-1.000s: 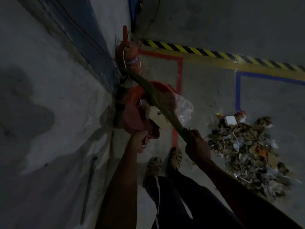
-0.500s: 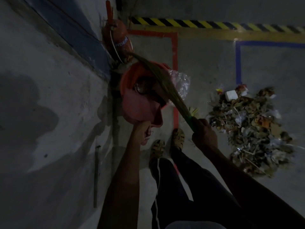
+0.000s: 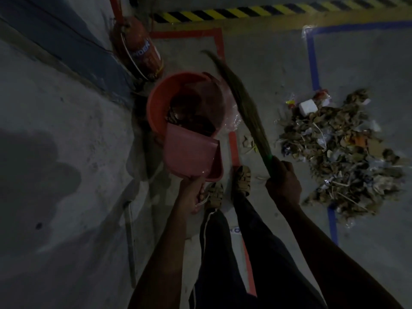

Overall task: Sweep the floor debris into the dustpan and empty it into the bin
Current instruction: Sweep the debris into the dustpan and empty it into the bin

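My left hand [image 3: 193,192] grips the handle of a pink dustpan [image 3: 191,152]. The pan's front edge rests over the near rim of an orange bin [image 3: 156,103], which holds dark debris inside. The pan's inner face looks bare. My right hand [image 3: 283,181] grips the green handle of a grass broom [image 3: 240,94]. Its bristles point up and away, lifted just right of the bin. A large pile of dry leaves, paper and plastic scraps [image 3: 343,143] lies on the floor to the right of the broom.
A red fire extinguisher [image 3: 138,50] stands against the wall behind the bin. A clear plastic bag [image 3: 233,117] lies beside the bin. Red, blue and yellow-black tape lines mark the floor. My sandalled feet [image 3: 229,186] stand just below the dustpan. A grey wall fills the left side.
The dustpan has tipped back down from over the bin and now shows an empty face. The broom has swung right, off the bin's mouth.
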